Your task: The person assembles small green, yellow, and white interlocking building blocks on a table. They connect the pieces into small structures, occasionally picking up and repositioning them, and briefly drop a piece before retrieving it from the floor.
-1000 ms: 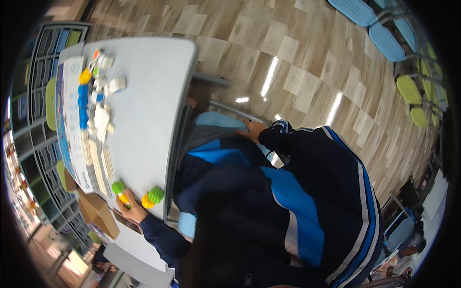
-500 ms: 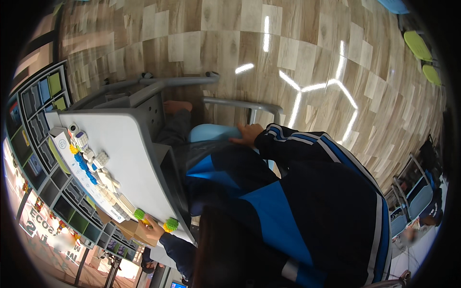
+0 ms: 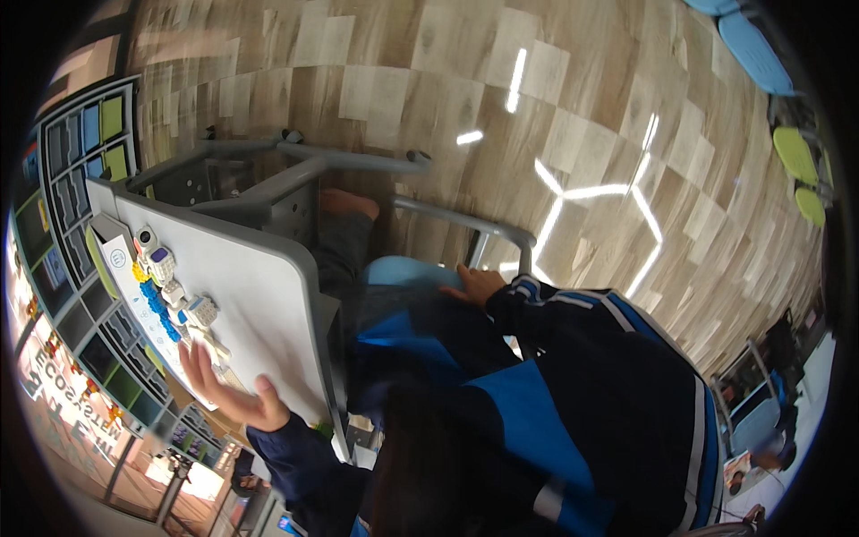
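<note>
I saw left hand [image 3: 234,399] spread, empty, near blue toy bricks [image 3: 157,311], right hand [image 3: 479,288] on chair seat [image 3: 401,270], probably bracing, grip unclear.

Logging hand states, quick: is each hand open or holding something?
Left hand: open over the white table, nothing visible in it.
Right hand: at the light blue seat; open or closed cannot be told.
</note>
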A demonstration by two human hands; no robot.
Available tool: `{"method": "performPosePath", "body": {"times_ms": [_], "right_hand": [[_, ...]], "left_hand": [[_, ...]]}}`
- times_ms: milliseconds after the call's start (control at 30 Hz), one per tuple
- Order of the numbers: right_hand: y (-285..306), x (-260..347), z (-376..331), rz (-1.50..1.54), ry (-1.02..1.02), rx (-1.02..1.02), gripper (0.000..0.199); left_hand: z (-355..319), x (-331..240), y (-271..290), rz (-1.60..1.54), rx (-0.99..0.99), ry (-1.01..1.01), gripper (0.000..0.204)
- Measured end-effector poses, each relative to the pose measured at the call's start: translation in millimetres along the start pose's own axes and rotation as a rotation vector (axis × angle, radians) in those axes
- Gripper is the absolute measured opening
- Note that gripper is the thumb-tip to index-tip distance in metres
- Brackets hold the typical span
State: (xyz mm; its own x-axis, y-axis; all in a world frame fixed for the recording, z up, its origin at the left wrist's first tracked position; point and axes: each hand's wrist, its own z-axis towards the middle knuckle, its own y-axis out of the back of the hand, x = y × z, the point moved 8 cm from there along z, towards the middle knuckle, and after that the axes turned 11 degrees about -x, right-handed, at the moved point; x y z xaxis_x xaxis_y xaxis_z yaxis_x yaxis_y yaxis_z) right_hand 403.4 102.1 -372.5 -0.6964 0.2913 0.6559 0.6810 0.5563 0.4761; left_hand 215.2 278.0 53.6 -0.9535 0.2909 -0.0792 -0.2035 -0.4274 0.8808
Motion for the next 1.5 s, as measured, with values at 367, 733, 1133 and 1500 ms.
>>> {"method": "performPosePath", "body": {"times_ms": [367,733,1133,1500], "right_hand": [[-13,-13,-11,0.025,-0.037,0.202,0.058],[-23,-7,46,0.243,0.428,0.44,0.04],[20,315,479,0.541,0.827,-0.191,0.026],[-219,320,534,-0.675,0.933,0.585,0.089]], "left_hand": [[65,-14,-111,-0.026,0.55,-0.189,0.089],[71,-14,-118,-0.102,0.485,-0.112,0.073],[71,-9,-118,-0.097,0.42,-0.05,0.023],[15,-70,-116,0.207,0.589,-0.221,0.076]]}}
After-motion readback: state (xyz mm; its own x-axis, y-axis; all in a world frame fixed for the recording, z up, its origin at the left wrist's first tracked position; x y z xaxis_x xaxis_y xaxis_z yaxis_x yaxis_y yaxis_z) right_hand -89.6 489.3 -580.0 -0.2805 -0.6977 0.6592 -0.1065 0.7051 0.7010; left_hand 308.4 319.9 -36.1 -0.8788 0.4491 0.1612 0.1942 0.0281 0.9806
